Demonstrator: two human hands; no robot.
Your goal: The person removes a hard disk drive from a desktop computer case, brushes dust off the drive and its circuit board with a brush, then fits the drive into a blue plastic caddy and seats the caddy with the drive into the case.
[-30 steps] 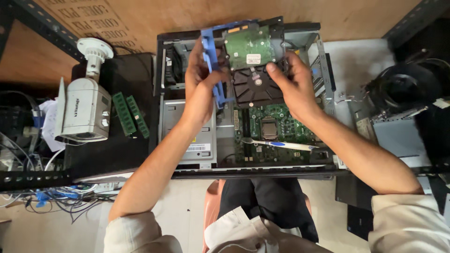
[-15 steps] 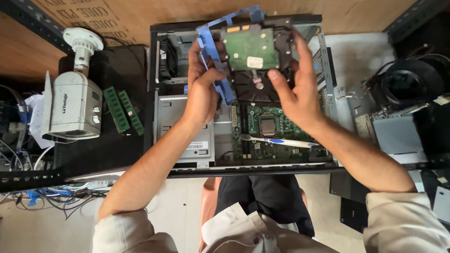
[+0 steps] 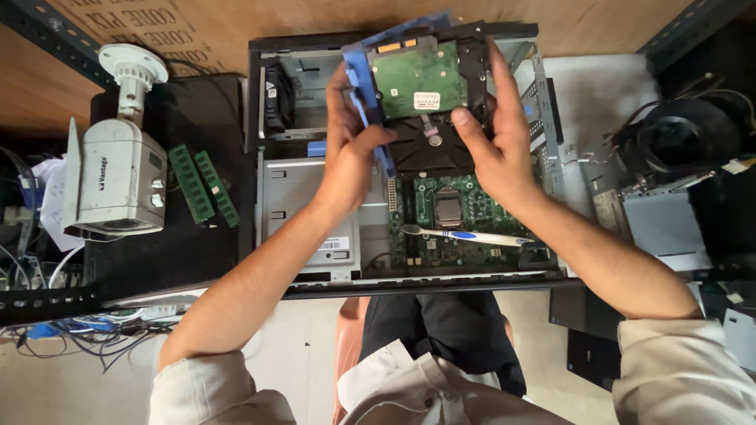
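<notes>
Showing its green circuit board, the hard drive [image 3: 429,86] in its blue caddy [image 3: 364,83] tilts, long axis sideways, gripped by left hand [image 3: 350,149] and right hand [image 3: 496,145].

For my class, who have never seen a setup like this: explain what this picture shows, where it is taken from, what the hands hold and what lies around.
The camera sits on the person's head and looks down at their two bare hands. The left hand and right hand together hold a hard drive, green circuit board upward, in a blue plastic bracket. Below lies an open computer case, its green motherboard showing, with a toothbrush resting across it. To the left lie a white security camera and two green memory sticks.
</notes>
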